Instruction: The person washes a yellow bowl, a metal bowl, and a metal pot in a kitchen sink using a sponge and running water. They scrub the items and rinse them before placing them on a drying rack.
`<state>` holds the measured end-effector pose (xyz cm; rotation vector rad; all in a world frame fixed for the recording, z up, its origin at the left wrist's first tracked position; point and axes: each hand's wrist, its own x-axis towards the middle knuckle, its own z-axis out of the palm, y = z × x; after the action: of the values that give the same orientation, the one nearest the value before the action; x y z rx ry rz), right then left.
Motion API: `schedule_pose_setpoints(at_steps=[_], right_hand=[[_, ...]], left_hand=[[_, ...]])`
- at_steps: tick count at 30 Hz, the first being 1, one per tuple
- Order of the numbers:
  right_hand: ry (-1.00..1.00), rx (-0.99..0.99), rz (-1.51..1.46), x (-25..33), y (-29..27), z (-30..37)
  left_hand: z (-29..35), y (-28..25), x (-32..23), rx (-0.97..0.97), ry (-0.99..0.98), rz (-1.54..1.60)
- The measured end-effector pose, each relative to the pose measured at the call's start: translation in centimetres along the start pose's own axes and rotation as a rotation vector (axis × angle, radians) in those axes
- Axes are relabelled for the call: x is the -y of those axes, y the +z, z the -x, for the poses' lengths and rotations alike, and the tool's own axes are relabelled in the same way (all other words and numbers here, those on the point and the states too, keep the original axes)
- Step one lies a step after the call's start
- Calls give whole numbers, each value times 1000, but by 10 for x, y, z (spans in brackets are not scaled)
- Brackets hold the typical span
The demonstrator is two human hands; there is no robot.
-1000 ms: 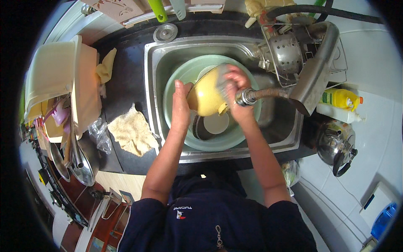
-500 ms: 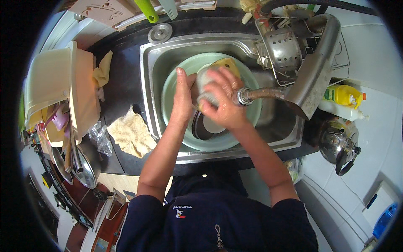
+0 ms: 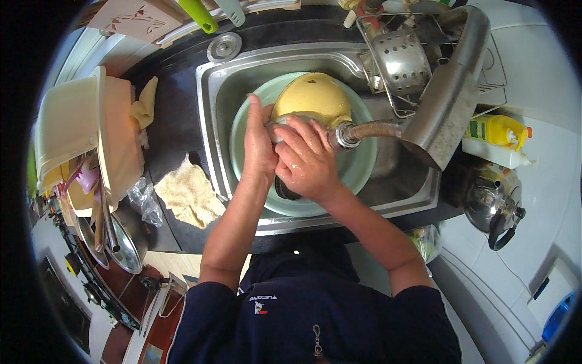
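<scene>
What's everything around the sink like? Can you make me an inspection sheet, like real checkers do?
Surface: dark countertop around a steel sink.
Job's things: yellow bowl over a green basin; pale grey thing beside the bowl, mostly covered, too hidden to name.
Clutter: beige cloth, clear plastic bag and round metal strainer on the counter.
Hands: left hand beside the bowl, thumb up, grip unclear; right hand, wet, fingers over the grey thing.
Cables: thin pale line on the right wall, maybe a cord; can't tell.
Surroundings: cream tub at left; wire rack, yellow bottle and shiny kettle at right.
</scene>
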<state>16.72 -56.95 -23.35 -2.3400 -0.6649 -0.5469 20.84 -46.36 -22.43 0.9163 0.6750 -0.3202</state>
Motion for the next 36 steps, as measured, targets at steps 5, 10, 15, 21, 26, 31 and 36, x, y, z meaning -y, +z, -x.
schedule_pose_setpoints(at_steps=[5, 10, 15, 21, 26, 31, 36], right_hand=[[266, -101, -116, -23, 3, -14], [377, -90, -18, 3, 6, -30], [222, -31, -70, 1, 7, 22], [758, -186, -601, -38, -11, 57], [561, -105, -849, -90, -4, 32], [329, 204, -768, -79, -15, 0], [162, 248, -542, -52, -32, -13]], left_hand=[[-6, -9, 31, 3, 69, 181], [0, -14, 43, -120, 152, 116], [-2, -25, 38, -110, 38, 379], [13, -27, 22, -194, -24, 343], [13, -31, 14, -48, -68, 131], [2, -35, 13, 30, -71, -212], [3, -34, 1, 144, 80, -457]])
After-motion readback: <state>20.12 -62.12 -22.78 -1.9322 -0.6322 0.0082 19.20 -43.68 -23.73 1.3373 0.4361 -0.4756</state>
